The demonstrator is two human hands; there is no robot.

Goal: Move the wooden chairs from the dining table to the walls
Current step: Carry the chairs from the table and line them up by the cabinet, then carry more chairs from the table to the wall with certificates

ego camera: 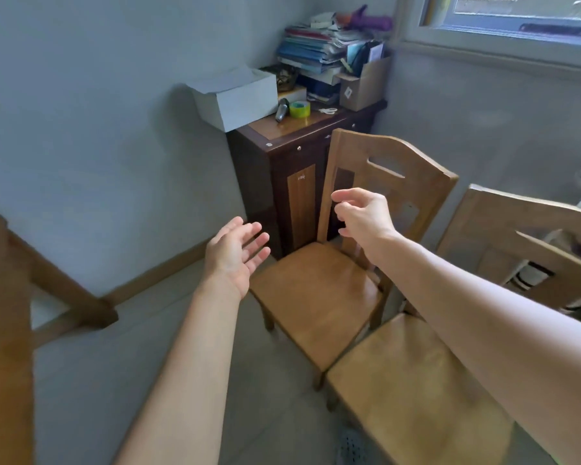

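Head view: far chair (316, 297), near chair (410, 380) parked beside cabinet (282, 169).
Hands: left hand (235, 253) spread, right hand (363, 216) loosely curled, both empty.
Remaining: other chairs unseen, cannot tell.

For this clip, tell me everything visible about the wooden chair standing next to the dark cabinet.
The chair is light brown wood: glossy flat seat, tall back with curved top rail, slot cutout and vertical slats. It stands upright on the floor, close beside the dark cabinet, with a second chair alongside. The left hand and right hand hover near it, open, touching nothing.
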